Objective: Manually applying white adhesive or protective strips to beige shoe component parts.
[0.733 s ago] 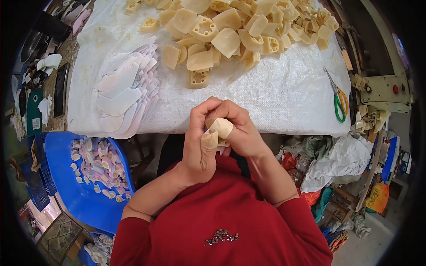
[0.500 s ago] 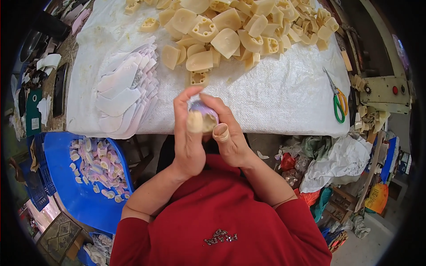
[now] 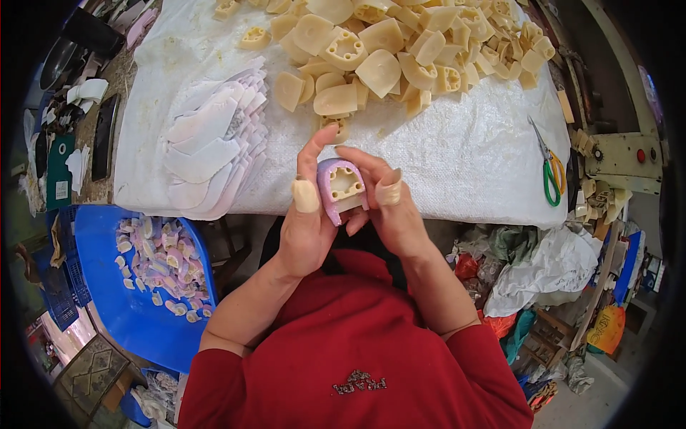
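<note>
A: Where do the hands work?

B: Just off the near edge of the white-covered table (image 3: 457, 164), above the red lap. The left hand (image 3: 307, 222) and right hand (image 3: 389, 207) both pinch a cream heel block (image 3: 343, 187) wrapped in pale lilac.

A: Containers?

B: A blue tub (image 3: 143, 325) at eight o'clock holds finished wrapped blocks (image 3: 161, 264).

Open cloth strip on desk (image 3: 457, 154) at 12 to 2 o'clock of both hands, reachable w/o contact. Heap of cream blocks (image 3: 386, 50) blocks far edge at 12. Stack of pale liners (image 3: 214, 139) fills 10 o'clock. Scissors (image 3: 549, 168) lie at 3. Blue tray (image 3: 107, 307) sits at 8, below desk edge.
</note>
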The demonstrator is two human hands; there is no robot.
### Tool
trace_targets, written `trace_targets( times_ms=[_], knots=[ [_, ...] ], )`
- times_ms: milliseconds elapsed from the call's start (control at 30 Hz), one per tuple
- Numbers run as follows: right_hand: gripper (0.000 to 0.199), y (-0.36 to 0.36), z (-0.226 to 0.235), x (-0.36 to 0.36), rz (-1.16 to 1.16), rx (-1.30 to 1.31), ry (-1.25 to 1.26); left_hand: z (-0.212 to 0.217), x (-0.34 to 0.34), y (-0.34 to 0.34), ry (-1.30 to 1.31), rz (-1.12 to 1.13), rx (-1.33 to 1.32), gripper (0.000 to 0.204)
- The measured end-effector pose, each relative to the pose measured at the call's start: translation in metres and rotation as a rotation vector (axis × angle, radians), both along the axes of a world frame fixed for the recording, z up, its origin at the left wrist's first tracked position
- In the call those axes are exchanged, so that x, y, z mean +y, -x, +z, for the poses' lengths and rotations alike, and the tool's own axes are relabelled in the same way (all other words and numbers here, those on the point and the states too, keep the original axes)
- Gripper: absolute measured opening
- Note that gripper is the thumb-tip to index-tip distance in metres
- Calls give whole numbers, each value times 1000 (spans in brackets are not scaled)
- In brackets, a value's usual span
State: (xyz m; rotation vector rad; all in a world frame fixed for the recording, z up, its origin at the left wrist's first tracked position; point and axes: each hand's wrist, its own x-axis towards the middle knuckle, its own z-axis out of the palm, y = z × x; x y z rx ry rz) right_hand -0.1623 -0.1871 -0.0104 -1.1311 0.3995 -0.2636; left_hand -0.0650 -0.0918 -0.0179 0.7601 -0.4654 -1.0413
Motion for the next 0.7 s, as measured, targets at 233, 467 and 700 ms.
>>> trace_targets(
  times_ms=[233, 467, 700],
  knots=[
    [32, 1, 13, -21, -234, 6, 976, 2, 7, -11, -149, 21, -637, 87],
    [24, 1, 8, -17, -170, -90, 824, -1, 8, -1, -152, 156, -753, 73],
    [22, 0, -9, -25, -81, -31, 1, 14, 13, -12, -302, 177, -912, 48]
  ],
)
